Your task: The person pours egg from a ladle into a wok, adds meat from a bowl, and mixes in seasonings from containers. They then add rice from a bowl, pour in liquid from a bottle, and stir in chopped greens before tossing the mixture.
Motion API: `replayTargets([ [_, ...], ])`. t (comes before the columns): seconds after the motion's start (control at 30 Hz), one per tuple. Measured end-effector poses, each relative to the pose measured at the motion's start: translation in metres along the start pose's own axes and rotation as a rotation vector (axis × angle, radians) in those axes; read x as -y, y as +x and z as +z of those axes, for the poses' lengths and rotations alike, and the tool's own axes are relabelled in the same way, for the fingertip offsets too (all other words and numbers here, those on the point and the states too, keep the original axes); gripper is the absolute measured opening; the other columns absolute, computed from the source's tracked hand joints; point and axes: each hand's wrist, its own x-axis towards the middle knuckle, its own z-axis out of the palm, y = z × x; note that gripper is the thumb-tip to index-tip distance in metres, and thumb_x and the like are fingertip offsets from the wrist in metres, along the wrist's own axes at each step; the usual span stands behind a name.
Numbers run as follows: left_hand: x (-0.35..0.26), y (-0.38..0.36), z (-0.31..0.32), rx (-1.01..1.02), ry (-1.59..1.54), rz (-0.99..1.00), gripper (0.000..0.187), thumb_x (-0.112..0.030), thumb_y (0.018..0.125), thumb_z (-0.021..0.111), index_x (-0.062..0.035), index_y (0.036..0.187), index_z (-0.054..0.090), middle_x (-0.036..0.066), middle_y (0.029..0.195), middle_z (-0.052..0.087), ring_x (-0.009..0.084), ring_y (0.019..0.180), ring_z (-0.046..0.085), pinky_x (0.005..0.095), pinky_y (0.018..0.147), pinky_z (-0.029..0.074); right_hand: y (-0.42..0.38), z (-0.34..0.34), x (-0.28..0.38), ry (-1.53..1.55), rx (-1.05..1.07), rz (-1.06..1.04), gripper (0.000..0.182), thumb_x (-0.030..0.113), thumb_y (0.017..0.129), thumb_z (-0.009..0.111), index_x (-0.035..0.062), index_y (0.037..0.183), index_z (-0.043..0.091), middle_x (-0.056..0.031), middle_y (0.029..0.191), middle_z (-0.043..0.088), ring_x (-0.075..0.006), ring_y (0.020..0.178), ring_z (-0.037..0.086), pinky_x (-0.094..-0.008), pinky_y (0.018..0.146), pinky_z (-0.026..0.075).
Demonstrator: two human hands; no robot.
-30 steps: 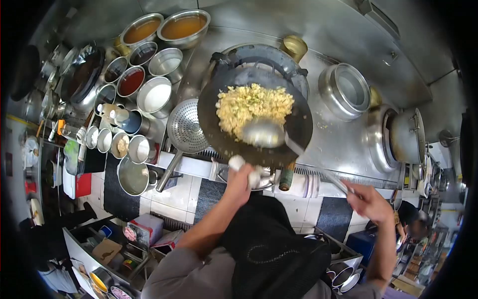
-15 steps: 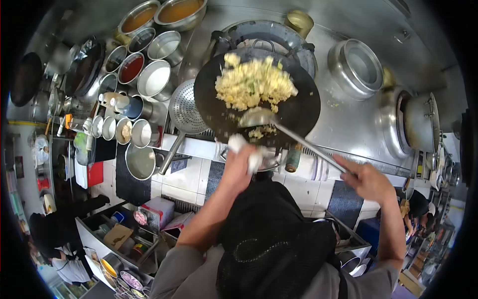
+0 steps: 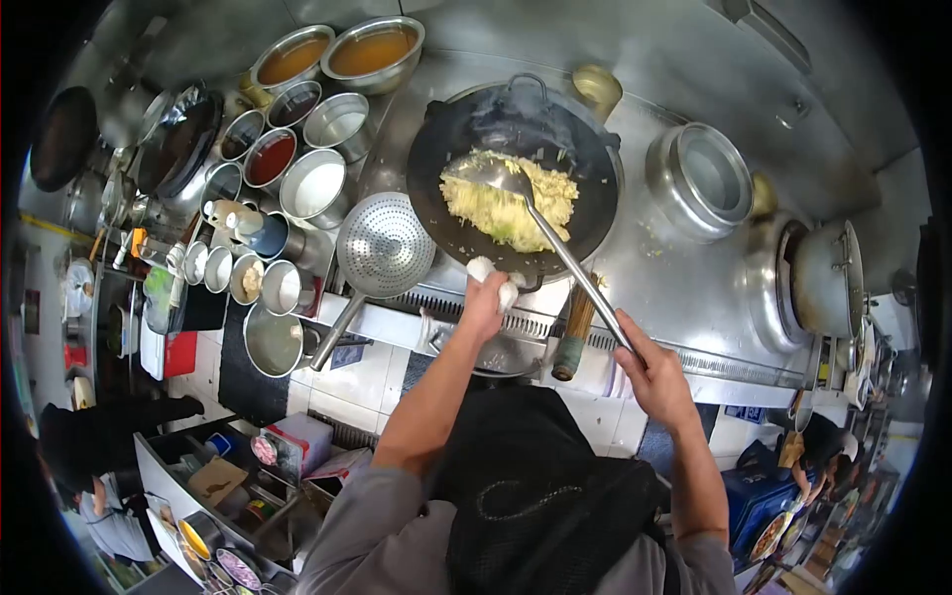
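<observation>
Stir-frying rice mid-toss: left hand (image 3: 484, 300) is clenched around a white cloth (image 3: 493, 278) wrapped on the near rim of the black wok (image 3: 451, 149), which sits on the burner ring at the back of the steel counter (image 3: 684, 268). Right hand (image 3: 652, 377) is closed in a fist around the end of the long ladle handle (image 3: 580, 273), with the ladle bowl (image 3: 486, 177) pushed into the far left part of the yellow fried rice (image 3: 511, 203). Rice lies heaped in the middle and right of the wok, flecked green, a little steam above it. Step in hand looks like turning and spreading the rice, well into cooking since the grains look evenly coloured. Next move probably calls for a scoop under the heap and a pull toward the near rim while the left hand steadies or tips the wok; grip on the cloth has to stay firm. Left of the wok lies a perforated strainer (image 3: 385, 245), beyond it a cluster of sauce and seasoning bowls (image 3: 297, 159). A bamboo brush (image 3: 573, 335) lies on the counter edge between the two hands. Another person (image 3: 808, 451) works at far right.
</observation>
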Motion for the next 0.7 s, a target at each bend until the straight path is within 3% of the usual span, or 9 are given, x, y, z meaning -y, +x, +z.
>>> replayTargets([
  [0.2,-0.005,0.006,0.000,-0.146,0.315,-0.023,0.039,-0.034,0.096,0.060,-0.0099,0.123,0.043,0.004,0.098,0.058,0.0138,0.078,0.059,0.0303,0.054,0.049,0.025,-0.001,-0.083,-0.142,-0.156,-0.014,0.049,0.014,0.093,0.060,0.0109,0.140,0.049,-0.0264,0.087,0.066,-0.0428,0.073,0.064,-0.0412,0.070,0.051],
  [0.33,-0.020,-0.022,-0.077,-0.417,0.608,0.237,0.070,-0.032,0.095,0.064,0.0017,0.141,0.024,0.013,0.122,0.052,0.0213,0.103,0.059,0.0330,0.086,0.054,0.052,-0.008,-0.113,-0.044,-0.080,0.087,0.048,0.016,0.095,0.057,0.0085,0.141,0.047,-0.0263,0.082,0.063,-0.0354,0.065,0.063,-0.0374,0.066,0.050],
  [0.37,-0.052,-0.056,-0.066,-0.342,0.436,0.118,0.067,-0.023,0.093,0.065,0.0006,0.140,0.022,0.014,0.122,0.051,0.0222,0.106,0.059,0.0334,0.091,0.051,0.055,-0.006,-0.103,-0.025,-0.109,0.116,0.047,0.016,0.096,0.057,0.0086,0.141,0.047,-0.0259,0.081,0.063,-0.0336,0.064,0.063,-0.0368,0.065,0.050],
  [0.43,-0.065,-0.081,-0.108,-0.412,0.565,0.223,0.059,-0.003,0.086,0.063,-0.0003,0.132,0.025,0.016,0.118,0.052,0.0246,0.104,0.060,0.0360,0.089,0.053,0.069,-0.003,-0.095,-0.026,-0.151,0.111,0.048,0.015,0.096,0.056,0.0111,0.143,0.047,-0.0254,0.084,0.064,-0.0337,0.068,0.064,-0.0392,0.067,0.050],
  [0.53,-0.071,-0.096,-0.163,-0.388,0.656,0.085,0.060,-0.004,0.084,0.066,0.0036,0.132,0.032,0.017,0.119,0.056,0.0250,0.103,0.061,0.0363,0.089,0.053,0.100,0.017,-0.122,-0.197,-0.212,-0.063,0.049,0.015,0.096,0.056,0.0142,0.144,0.046,-0.0244,0.091,0.065,-0.0354,0.077,0.065,-0.0436,0.072,0.050],
  [0.6,-0.053,-0.087,-0.200,-0.253,0.677,0.090,0.058,-0.009,0.079,0.072,0.0027,0.130,0.048,0.013,0.113,0.063,0.0216,0.102,0.062,0.0356,0.085,0.052,0.114,0.034,-0.143,-0.269,-0.070,0.092,0.051,0.013,0.095,0.056,0.0173,0.145,0.045,-0.0224,0.099,0.065,-0.0372,0.084,0.065,-0.0473,0.074,0.049],
  [0.63,-0.036,-0.073,-0.227,-0.173,0.794,0.216,0.045,-0.016,0.076,0.076,-0.0028,0.117,0.061,0.013,0.106,0.066,0.0235,0.098,0.064,0.0384,0.084,0.051,0.118,0.041,-0.156,-0.358,-0.050,0.031,0.052,0.010,0.094,0.055,0.0134,0.145,0.044,-0.0275,0.090,0.064,-0.0378,0.072,0.061,-0.0444,0.068,0.048],
  [0.67,-0.045,-0.084,-0.204,-0.385,1.248,0.469,0.043,-0.022,0.072,0.079,-0.0057,0.109,0.066,0.015,0.101,0.068,0.0278,0.094,0.065,0.0420,0.083,0.050,0.123,0.046,-0.170,-0.351,-0.022,-0.103,0.053,0.005,0.094,0.052,0.0096,0.146,0.042,-0.0241,0.117,0.063,-0.0420,0.098,0.062,-0.0462,0.083,0.050],
  [0.7,-0.003,-0.049,-0.256,-0.529,1.305,0.531,0.042,-0.025,0.067,0.080,-0.0055,0.103,0.067,0.016,0.099,0.069,0.0311,0.091,0.065,0.0429,0.083,0.050,0.127,0.054,-0.174,-0.280,-0.106,-0.272,0.059,0.000,0.089,0.050,0.0137,0.146,0.042,-0.0274,0.112,0.064,-0.0417,0.098,0.063,-0.0444,0.082,0.049],
])
